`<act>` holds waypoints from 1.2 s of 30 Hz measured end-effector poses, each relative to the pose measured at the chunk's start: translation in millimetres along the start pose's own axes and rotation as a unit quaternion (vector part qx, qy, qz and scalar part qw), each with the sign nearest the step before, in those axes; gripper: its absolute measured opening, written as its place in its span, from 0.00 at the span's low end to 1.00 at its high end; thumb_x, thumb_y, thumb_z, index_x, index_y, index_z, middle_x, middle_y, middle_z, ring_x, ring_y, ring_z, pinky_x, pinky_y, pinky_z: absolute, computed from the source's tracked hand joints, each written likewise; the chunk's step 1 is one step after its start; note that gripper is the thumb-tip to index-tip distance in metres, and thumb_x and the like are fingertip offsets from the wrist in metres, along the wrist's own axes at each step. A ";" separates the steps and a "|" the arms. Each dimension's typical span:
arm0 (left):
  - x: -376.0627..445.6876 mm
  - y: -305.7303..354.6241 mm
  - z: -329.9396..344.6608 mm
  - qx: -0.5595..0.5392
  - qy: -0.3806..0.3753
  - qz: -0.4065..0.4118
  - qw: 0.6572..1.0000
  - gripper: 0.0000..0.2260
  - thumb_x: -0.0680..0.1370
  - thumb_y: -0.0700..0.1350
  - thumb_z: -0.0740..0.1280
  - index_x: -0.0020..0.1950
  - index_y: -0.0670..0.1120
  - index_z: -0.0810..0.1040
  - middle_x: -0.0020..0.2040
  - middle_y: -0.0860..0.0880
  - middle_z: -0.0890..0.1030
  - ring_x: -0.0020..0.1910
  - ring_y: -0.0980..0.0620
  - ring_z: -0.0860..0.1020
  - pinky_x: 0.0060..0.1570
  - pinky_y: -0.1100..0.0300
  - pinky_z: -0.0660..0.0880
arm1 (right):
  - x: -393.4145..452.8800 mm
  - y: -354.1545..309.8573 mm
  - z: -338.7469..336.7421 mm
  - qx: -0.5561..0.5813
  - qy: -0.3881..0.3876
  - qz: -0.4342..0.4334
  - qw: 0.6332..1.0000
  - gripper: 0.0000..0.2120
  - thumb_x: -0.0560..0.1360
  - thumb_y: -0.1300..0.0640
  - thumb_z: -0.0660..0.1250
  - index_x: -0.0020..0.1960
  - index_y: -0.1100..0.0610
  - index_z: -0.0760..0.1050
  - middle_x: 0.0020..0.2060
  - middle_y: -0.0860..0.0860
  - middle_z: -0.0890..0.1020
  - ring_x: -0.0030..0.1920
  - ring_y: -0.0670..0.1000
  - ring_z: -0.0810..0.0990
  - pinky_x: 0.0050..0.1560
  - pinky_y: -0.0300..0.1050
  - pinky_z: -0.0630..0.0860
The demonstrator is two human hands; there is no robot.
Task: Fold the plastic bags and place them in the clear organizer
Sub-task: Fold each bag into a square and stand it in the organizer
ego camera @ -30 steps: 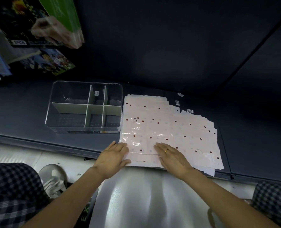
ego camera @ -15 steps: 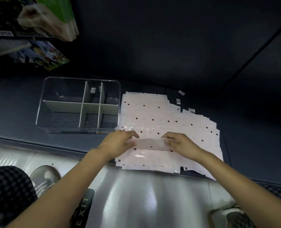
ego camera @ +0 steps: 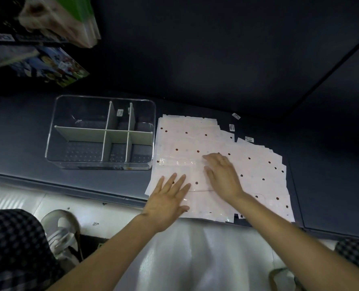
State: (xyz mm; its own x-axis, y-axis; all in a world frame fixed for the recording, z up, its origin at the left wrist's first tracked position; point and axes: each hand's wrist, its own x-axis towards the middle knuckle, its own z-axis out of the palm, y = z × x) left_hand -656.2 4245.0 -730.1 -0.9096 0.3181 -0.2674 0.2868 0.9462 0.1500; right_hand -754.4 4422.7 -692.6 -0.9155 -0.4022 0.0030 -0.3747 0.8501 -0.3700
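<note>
While your left hand (ego camera: pixel 168 194) and right hand (ego camera: pixel 221 174) press flat, fingers spread, on the top plastic bag (ego camera: pixel 195 171) beside the clear organizer (ego camera: pixel 101 132), slick sheets beneath may slide and skew your fold.

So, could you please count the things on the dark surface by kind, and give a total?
Clear organizer: 1
Stack of dotted plastic bags: 1 (single bags overlap, so their number cannot be told)
Small white label stickers: 3
Hands pressing flat on the stack: 2, left hand and right hand
Total: 7
</note>
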 end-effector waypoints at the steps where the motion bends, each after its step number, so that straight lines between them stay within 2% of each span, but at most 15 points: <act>1: 0.6 -1.8 1.8 0.002 -0.004 0.000 1.000 0.28 0.81 0.60 0.46 0.78 0.53 0.41 0.77 0.51 0.36 0.75 0.47 0.34 0.72 0.48 0.32 | -7.8 -9.0 5.6 0.028 -0.003 -0.034 0.999 0.18 0.79 0.61 0.58 0.70 0.59 0.68 0.68 0.55 0.70 0.69 0.55 0.66 0.69 0.45 0.62; 4: 1.4 -6.8 5.9 0.002 -0.013 0.001 1.000 0.28 0.81 0.62 0.46 0.78 0.54 0.43 0.77 0.50 0.36 0.74 0.46 0.32 0.72 0.46 0.32 | -30.8 -32.9 28.0 0.095 -0.072 -0.098 0.988 0.21 0.81 0.60 0.55 0.73 0.58 0.61 0.74 0.51 0.62 0.73 0.47 0.58 0.72 0.34 0.52; 6: 0.4 -9.9 8.0 0.000 -0.015 0.001 1.000 0.28 0.80 0.62 0.46 0.77 0.56 0.43 0.77 0.50 0.36 0.73 0.47 0.29 0.72 0.45 0.32 | -41.6 -33.5 39.1 0.117 -0.098 -0.090 0.984 0.22 0.82 0.59 0.54 0.75 0.56 0.57 0.75 0.49 0.59 0.74 0.43 0.55 0.69 0.26 0.46; 8: -2.5 -14.7 8.7 0.002 -0.013 0.002 1.000 0.28 0.80 0.63 0.45 0.77 0.58 0.40 0.77 0.51 0.35 0.73 0.47 0.29 0.72 0.46 0.32 | -48.0 -21.4 41.5 0.131 -0.089 -0.046 0.986 0.22 0.82 0.59 0.54 0.75 0.56 0.56 0.75 0.48 0.59 0.74 0.45 0.55 0.67 0.23 0.44; 11: -10.8 -25.2 8.7 0.000 -0.006 0.000 1.000 0.27 0.80 0.63 0.45 0.76 0.60 0.39 0.77 0.51 0.36 0.75 0.46 0.34 0.72 0.47 0.33 | -53.9 11.4 30.0 0.143 -0.041 0.042 0.988 0.21 0.81 0.58 0.57 0.74 0.56 0.61 0.73 0.48 0.63 0.72 0.47 0.61 0.68 0.27 0.50; 13: -17.8 -32.0 8.1 -0.005 0.003 -0.010 1.000 0.27 0.80 0.63 0.44 0.76 0.60 0.40 0.77 0.51 0.36 0.76 0.47 0.34 0.72 0.49 0.32 | -58.6 32.3 18.5 0.116 -0.033 0.041 0.992 0.20 0.80 0.60 0.59 0.71 0.58 0.65 0.70 0.50 0.67 0.70 0.49 0.66 0.69 0.34 0.58; 16: -23.3 -35.6 6.3 -0.008 0.007 -0.019 1.000 0.27 0.80 0.63 0.45 0.77 0.60 0.42 0.78 0.51 0.37 0.76 0.47 0.35 0.72 0.49 0.33 | -62.3 51.5 7.6 0.040 -0.063 -0.022 0.997 0.18 0.78 0.59 0.63 0.68 0.58 0.69 0.66 0.50 0.72 0.66 0.50 0.70 0.65 0.37 0.66; 18: -21.6 -32.6 3.3 -0.017 0.005 -0.030 0.999 0.27 0.80 0.63 0.46 0.77 0.59 0.46 0.78 0.50 0.40 0.76 0.47 0.37 0.73 0.48 0.35 | -58.0 52.1 1.8 -0.039 -0.059 -0.076 0.995 0.16 0.75 0.60 0.67 0.63 0.59 0.74 0.61 0.52 0.76 0.61 0.51 0.74 0.57 0.37 0.71; 20: -18.9 -27.3 -2.1 -0.016 0.010 -0.040 0.999 0.26 0.80 0.62 0.48 0.77 0.57 0.50 0.79 0.49 0.44 0.77 0.47 0.41 0.74 0.48 0.37 | -50.0 45.5 -4.9 -0.121 -0.036 -0.146 0.981 0.18 0.62 0.66 0.77 0.52 0.60 0.80 0.49 0.52 0.82 0.48 0.53 0.81 0.45 0.40 0.78; 22: -16.6 -21.0 -8.2 -0.001 0.032 -0.040 0.999 0.25 0.81 0.60 0.51 0.76 0.54 0.56 0.78 0.47 0.53 0.76 0.46 0.49 0.74 0.50 0.45 | -42.6 41.7 -7.9 -0.201 -0.007 -0.212 0.956 0.22 0.50 0.70 0.77 0.43 0.59 0.81 0.38 0.51 0.83 0.37 0.53 0.81 0.39 0.41 0.79; 23: -15.4 -16.7 -10.6 0.001 0.044 -0.035 0.998 0.23 0.81 0.59 0.52 0.75 0.53 0.58 0.76 0.47 0.57 0.74 0.46 0.55 0.72 0.51 0.51 | -40.0 38.5 -10.5 -0.224 0.002 -0.232 0.947 0.21 0.48 0.70 0.75 0.40 0.58 0.81 0.36 0.51 0.82 0.36 0.53 0.81 0.38 0.41 0.78; 26: -11.3 0.9 -12.8 -0.034 0.056 -0.025 0.998 0.22 0.81 0.57 0.54 0.73 0.52 0.61 0.71 0.49 0.63 0.67 0.47 0.62 0.64 0.54 0.61 | -39.4 32.6 -16.8 -0.225 0.033 -0.275 0.934 0.13 0.54 0.68 0.75 0.37 0.56 0.80 0.33 0.49 0.81 0.35 0.53 0.79 0.39 0.40 0.76; 30: -6.6 22.7 -9.7 -0.124 0.020 -0.045 0.991 0.26 0.79 0.59 0.58 0.75 0.51 0.61 0.72 0.51 0.61 0.68 0.49 0.61 0.64 0.55 0.62 | -49.7 19.8 -23.7 -0.183 0.052 -0.342 0.920 0.06 0.63 0.60 0.75 0.38 0.55 0.80 0.36 0.47 0.81 0.38 0.52 0.79 0.44 0.42 0.74; 32: -6.1 27.3 -9.3 -0.174 0.032 -0.062 0.982 0.26 0.78 0.59 0.61 0.73 0.52 0.64 0.71 0.53 0.62 0.68 0.50 0.61 0.63 0.58 0.62 | -57.7 8.3 -24.9 -0.140 0.058 -0.360 0.920 0.03 0.66 0.58 0.73 0.39 0.55 0.80 0.38 0.47 0.81 0.39 0.52 0.79 0.48 0.43 0.70; 36: -5.9 29.7 -11.2 -0.230 0.102 -0.090 0.964 0.14 0.78 0.47 0.63 0.63 0.50 0.76 0.60 0.52 0.71 0.59 0.50 0.68 0.53 0.64 0.64 | -65.6 -18.7 -23.7 -0.018 0.041 -0.333 0.942 0.05 0.73 0.54 0.69 0.43 0.55 0.81 0.40 0.46 0.81 0.44 0.50 0.77 0.50 0.43 0.69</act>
State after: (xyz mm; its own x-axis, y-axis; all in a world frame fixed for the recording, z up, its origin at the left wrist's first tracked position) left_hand -645.7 4270.5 -713.4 -0.9858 0.0884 -0.1424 -0.0021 0.8430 0.5380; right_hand -690.9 4441.2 -663.9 -0.4843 -0.8234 0.2958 -0.8728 0.4312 -0.2286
